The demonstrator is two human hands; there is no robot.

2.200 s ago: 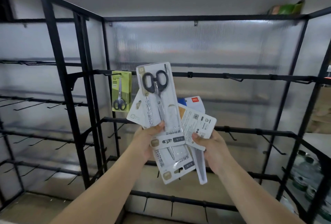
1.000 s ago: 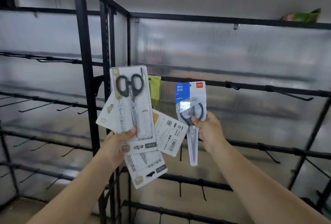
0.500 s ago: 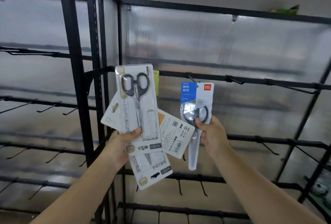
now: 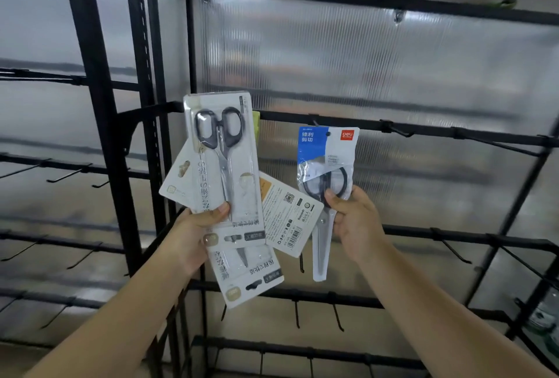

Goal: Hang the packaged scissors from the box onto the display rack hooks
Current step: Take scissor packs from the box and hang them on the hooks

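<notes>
Both forearms raised, reaching forward. Left hand (image 4: 193,234) fingers curled, thumb pressed on front, gripping. Right hand (image 4: 355,222) pinching with thumb, held upright, slightly higher.

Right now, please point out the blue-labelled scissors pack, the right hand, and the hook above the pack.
blue-labelled scissors pack (image 4: 314,143): head view, blue label.
right hand (image 4: 355,223): head view, palm.
hook (image 4: 314,120): head view, base.

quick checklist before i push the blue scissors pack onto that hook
1. Right hand grips the blue-topped pack firmly: ok.
2. Pack upright, hang hole at top: ok.
3. Hole lined up with the hook: cannot tell; hole sits just below the rail.
4. That hook free of other packs: ok.
5. Left hand holds the fanned stack of packs clear of the hook: ok.
</notes>
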